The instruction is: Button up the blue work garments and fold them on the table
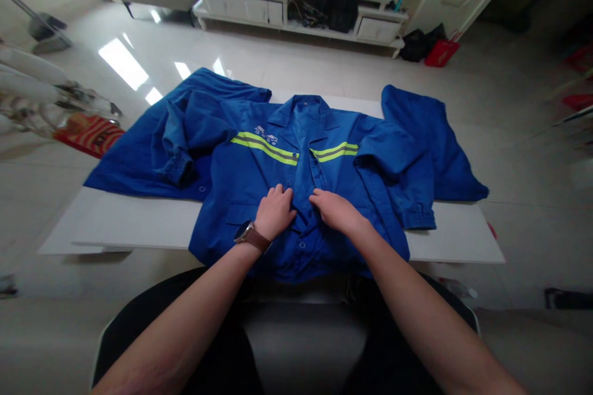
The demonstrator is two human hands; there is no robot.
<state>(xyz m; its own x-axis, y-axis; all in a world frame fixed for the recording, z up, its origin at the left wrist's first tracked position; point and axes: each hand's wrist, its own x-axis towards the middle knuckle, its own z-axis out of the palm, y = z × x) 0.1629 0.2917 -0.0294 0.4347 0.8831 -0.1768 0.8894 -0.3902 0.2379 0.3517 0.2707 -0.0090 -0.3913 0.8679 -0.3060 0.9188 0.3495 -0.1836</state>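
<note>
Head view, from the far left: a striped bag (90, 133) sits beyond the end of the white worktop (143, 225), and next to it a blue garment (134, 151) lies across that end, partly under one sleeve (178, 142) of the blue jacket (259, 188). The jacket is spread face up over the middle of the worktop, collar (282, 114) away from the person, its front parted from the collar down to the hands. White lettering (266, 134) sits above a yellow-and-grey band (264, 147) on the chest. The left hand (277, 210), with a watch (244, 231) at its wrist, has its fingers curled in on one front edge, gripping the cloth. Opposite, and near it, the right hand (337, 208) pinches the other edge, thumb and fingers closed together. Farther right, the other sleeve (393, 154) bends down to its gathered cuff (419, 217), overlapping more blue cloth (428, 120) at the worktop's right end.
</note>
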